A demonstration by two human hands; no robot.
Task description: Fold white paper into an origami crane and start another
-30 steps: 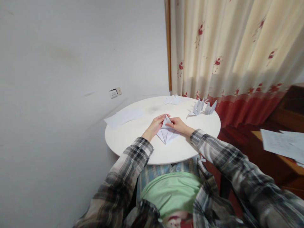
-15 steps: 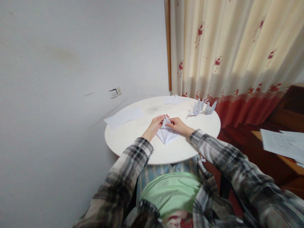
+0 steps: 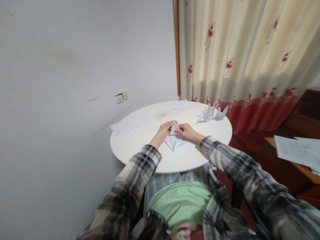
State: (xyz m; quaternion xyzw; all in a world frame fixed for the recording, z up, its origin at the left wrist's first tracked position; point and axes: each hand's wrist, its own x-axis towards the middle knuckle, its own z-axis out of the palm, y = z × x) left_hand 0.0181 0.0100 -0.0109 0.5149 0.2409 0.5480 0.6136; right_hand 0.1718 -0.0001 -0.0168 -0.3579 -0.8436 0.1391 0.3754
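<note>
A white sheet of folded origami paper (image 3: 174, 141) lies on the round white table, its creased lower point toward me and a narrow folded tip standing at the far end. My left hand (image 3: 165, 129) grips its far left side, with the fingertips partly behind the tip. From the right, my right hand (image 3: 186, 130) holds the same paper, its thumb pressing on the upper fold. The fingers beneath and behind the paper are hidden.
Folded paper cranes (image 3: 208, 113) stand on the table's far right. Loose white paper (image 3: 131, 122) lies at the left, and paper pieces (image 3: 182, 105) at the back. A wall and a curtain (image 3: 235, 50) border the table (image 3: 140, 151). Printed sheets (image 3: 295, 151) rest on furniture at right.
</note>
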